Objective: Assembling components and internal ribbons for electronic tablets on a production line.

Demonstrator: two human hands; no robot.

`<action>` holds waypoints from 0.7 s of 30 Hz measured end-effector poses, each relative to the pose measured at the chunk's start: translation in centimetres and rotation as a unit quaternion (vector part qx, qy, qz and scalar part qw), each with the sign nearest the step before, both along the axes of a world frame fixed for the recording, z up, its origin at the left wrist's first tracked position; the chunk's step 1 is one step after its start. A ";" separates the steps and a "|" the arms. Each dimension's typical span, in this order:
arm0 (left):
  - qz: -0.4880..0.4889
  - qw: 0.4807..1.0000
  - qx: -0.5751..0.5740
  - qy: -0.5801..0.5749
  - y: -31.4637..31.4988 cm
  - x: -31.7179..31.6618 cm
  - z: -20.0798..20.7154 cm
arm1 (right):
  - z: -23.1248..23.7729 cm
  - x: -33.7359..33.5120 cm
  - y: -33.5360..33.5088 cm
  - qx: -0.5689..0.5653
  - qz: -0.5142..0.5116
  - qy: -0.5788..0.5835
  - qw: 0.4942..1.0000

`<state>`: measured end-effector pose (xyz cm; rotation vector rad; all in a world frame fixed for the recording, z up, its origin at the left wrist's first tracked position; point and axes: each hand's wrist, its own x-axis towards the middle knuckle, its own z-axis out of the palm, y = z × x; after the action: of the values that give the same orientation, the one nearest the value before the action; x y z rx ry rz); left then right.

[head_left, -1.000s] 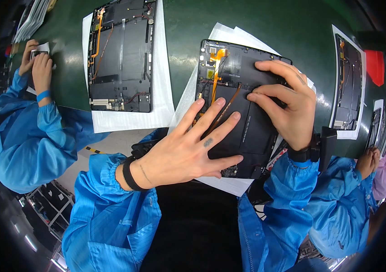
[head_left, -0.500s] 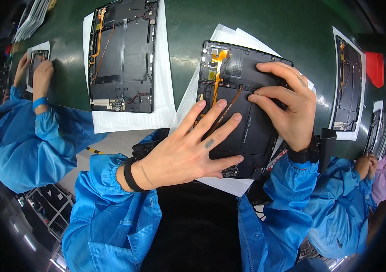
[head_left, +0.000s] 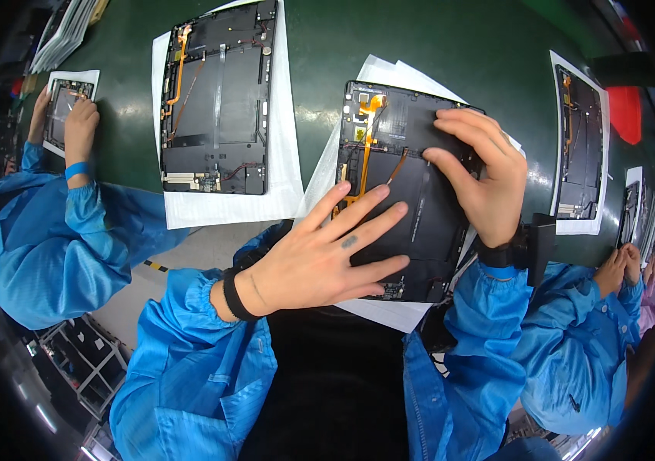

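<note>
A black tablet back housing (head_left: 435, 192) lies at a slant before me, its inner side up. An orange flex cable (head_left: 376, 104) runs down its left part, and a thin brown flex strip (head_left: 398, 164) reaches toward its middle. My left hand (head_left: 308, 257) lies spread over the lower left of the housing, partly hiding both cables. Over the upper right part, my right hand (head_left: 489, 173) is bent with thumb and fingers apart. Nothing shows between them; whether its fingertips touch the housing I cannot tell. White foam sheets (head_left: 381, 67) lie beneath the housing.
A second tablet housing (head_left: 220, 100) rests on a white sheet at left, and another (head_left: 580, 146) at right. Co-workers in blue sleeves (head_left: 58, 253) sit on both sides. A red piece (head_left: 625, 115) is at the far right of the green table (head_left: 320, 46).
My right thumb and index finger, close together before, have moved apart. My left hand stays spread on the housing. The view has shifted slightly.
</note>
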<state>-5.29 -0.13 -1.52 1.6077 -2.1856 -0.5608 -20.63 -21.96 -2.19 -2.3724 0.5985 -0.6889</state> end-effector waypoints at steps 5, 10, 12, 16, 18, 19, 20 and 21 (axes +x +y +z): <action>0.269 0.955 -0.111 0.051 2.1 1.5 1.0 | 1.5 -2.0 1.4 0.028 0.066 0.060 0.996; 0.348 0.932 -0.094 0.039 1.1 2.1 0.7 | 0.5 -2.0 2.3 0.034 -0.044 0.040 0.998; 0.340 0.933 -0.102 0.056 0.4 1.8 0.5 | 0.8 -1.4 2.8 0.034 -0.075 0.044 0.996; 0.358 0.930 -0.073 0.039 0.0 1.4 0.5 | 0.8 -2.3 4.0 -0.053 -0.195 0.021 0.979; 0.370 0.926 -0.078 0.008 -0.3 1.2 1.1 | 0.3 -3.9 4.4 -0.071 -0.236 0.068 0.967; 0.364 0.928 -0.066 0.045 -0.2 1.1 0.4 | -0.2 -4.3 4.6 -0.074 -0.236 0.066 0.967; 0.364 0.928 -0.069 0.045 -0.3 0.9 0.5 | -0.8 -4.5 4.8 -0.063 -0.226 0.073 0.969; 0.380 0.918 -0.059 0.097 -0.5 0.6 0.7 | -1.1 -4.7 5.0 -0.052 -0.216 0.079 0.972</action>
<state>-4.68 -0.60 -0.80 2.0365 -1.2647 -0.3166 -25.32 -17.00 -3.24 -2.4303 1.1977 -0.7290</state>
